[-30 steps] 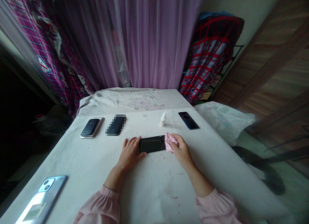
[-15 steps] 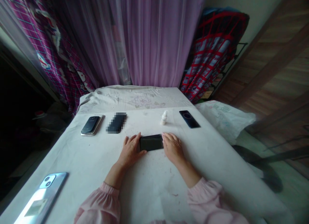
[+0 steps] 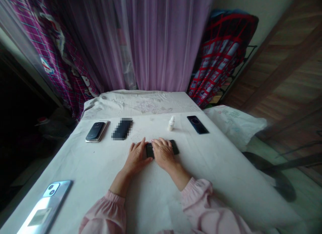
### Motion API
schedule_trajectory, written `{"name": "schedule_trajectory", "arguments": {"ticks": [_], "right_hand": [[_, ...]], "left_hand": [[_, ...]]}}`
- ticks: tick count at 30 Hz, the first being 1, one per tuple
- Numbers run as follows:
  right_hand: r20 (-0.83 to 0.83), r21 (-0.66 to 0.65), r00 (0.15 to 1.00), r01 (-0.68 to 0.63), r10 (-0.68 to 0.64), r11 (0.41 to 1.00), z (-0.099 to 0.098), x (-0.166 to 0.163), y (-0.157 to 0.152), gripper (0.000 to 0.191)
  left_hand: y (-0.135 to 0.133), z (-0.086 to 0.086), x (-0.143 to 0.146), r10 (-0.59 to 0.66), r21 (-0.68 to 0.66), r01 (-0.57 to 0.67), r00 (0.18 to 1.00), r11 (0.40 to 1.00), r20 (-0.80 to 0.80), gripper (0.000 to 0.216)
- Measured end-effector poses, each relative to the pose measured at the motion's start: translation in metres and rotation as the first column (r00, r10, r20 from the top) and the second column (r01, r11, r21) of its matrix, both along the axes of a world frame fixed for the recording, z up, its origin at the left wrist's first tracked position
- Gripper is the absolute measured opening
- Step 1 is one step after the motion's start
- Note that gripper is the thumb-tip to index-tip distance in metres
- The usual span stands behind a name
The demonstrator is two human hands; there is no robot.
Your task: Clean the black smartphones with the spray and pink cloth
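A dark smartphone (image 3: pixel 175 147) lies sideways on the white tablecloth, its black screen up. My left hand (image 3: pixel 136 156) grips its left end, with the thumb at the near edge and the fingers at the far side. Across the middle of the screen lies my right hand (image 3: pixel 163 153), fingers stretched over the glass and partly covering it. Whether anything thin is under those fingers is hidden. Just beyond the phone stands a small white dropper bottle (image 3: pixel 171 124), upright and untouched.
A dark phone (image 3: pixel 198 124) lies at the right; a pixelated dark phone (image 3: pixel 122 129) and stacked phones (image 3: pixel 95 130) lie left. Nearer, at the left edge, is a light blue phone (image 3: pixel 47 205). A plastic bag (image 3: pixel 233 121) sits off the table's right side.
My right hand has slid left from the phone's right end onto the middle of its screen, uncovering that end. My left hand has stayed at the left end.
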State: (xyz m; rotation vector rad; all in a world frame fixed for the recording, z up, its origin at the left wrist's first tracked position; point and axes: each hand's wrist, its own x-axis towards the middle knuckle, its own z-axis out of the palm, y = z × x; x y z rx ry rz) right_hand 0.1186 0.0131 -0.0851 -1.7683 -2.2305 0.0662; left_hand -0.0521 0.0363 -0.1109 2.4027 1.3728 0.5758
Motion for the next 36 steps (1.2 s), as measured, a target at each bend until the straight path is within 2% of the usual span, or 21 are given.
{"name": "schedule_trajectory", "arguments": {"ticks": [7,10,14,19,22,24,30,33,36], "right_hand": [[0.047,0.026,0.981,0.187,-0.188,0.982,-0.004,0.056,-0.009,0.042],[0.025,0.051,0.969,0.243,-0.245,0.969,-0.007,0.067,-0.01,0.042],[-0.002,0.045,0.971,0.24,-0.24,0.97,-0.007,0.047,-0.008,0.042],[-0.027,0.022,0.998,0.061,-0.061,0.998,-0.003,-0.001,-0.01,0.043],[-0.023,0.026,1.0,-0.001,0.001,1.0,-0.003,-0.01,-0.01,0.043],[-0.003,0.03,1.0,0.023,-0.023,0.999,-0.004,-0.001,-0.008,0.043],[0.046,0.035,0.968,0.247,-0.249,0.968,-0.012,0.058,-0.003,0.042],[0.037,0.064,0.965,0.256,-0.259,0.964,-0.016,0.071,-0.015,0.044],[0.045,0.1,0.969,0.238,-0.244,0.966,-0.02,0.071,-0.038,0.049]], "left_hand": [[-0.002,0.005,0.002,0.0,-0.01,0.0,1.0,1.0,0.011,0.09],[-0.002,0.005,0.001,-0.009,0.001,0.009,1.0,1.0,0.011,0.089],[-0.001,0.003,0.001,-0.009,0.014,0.009,1.0,1.0,0.009,0.092],[-0.001,0.003,0.001,0.002,0.018,-0.002,1.0,1.0,-0.002,0.093],[-0.001,0.003,0.001,0.009,0.022,-0.009,1.0,1.0,-0.002,0.093],[-0.001,0.002,0.001,0.006,0.025,-0.006,1.0,1.0,0.001,0.093],[0.0,0.002,0.0,0.006,-0.005,-0.006,1.0,1.0,-0.003,0.094],[-0.001,0.004,0.001,0.008,0.003,-0.008,1.0,1.0,-0.002,0.094],[-0.001,0.004,0.002,0.009,0.01,-0.009,1.0,1.0,-0.001,0.093]]}}
